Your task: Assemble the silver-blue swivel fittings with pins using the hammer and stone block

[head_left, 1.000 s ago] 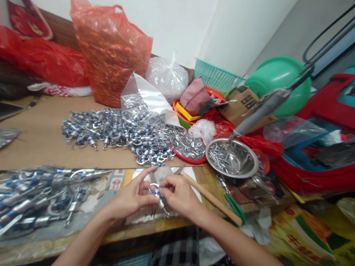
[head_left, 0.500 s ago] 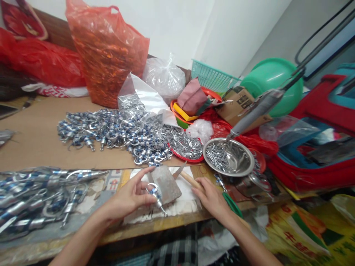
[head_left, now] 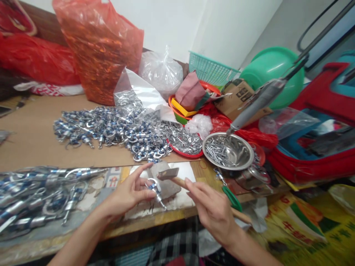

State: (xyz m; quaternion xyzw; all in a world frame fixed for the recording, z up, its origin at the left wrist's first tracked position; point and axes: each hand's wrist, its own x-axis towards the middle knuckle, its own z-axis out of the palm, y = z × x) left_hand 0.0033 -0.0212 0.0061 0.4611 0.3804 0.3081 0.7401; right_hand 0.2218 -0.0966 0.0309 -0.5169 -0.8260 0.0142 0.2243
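My left hand (head_left: 128, 193) pinches a small silver hook fitting (head_left: 155, 193) with a blue band and a curved hook, between thumb and fingers. The fitting lies against a grey metal block (head_left: 171, 189), its thin end pointing down toward me. My right hand (head_left: 212, 208) is closed round the wooden handle of a hammer (head_left: 168, 173). The hammer's head is raised over the block, just above and right of the fitting. Under the block is a white sheet (head_left: 188, 170) on the bench edge.
More hook fittings lie in a heap (head_left: 111, 127) on the cardboard and in a pile (head_left: 30, 199) at the left. A red tray (head_left: 191, 154) and a steel bowl (head_left: 249, 162) hold metal pins. Green-handled scissors (head_left: 232, 197) sit at the right edge.
My right hand has lifted the hammer and swung its head left, over the block. My left hand still pinches the fitting in nearly the same place.
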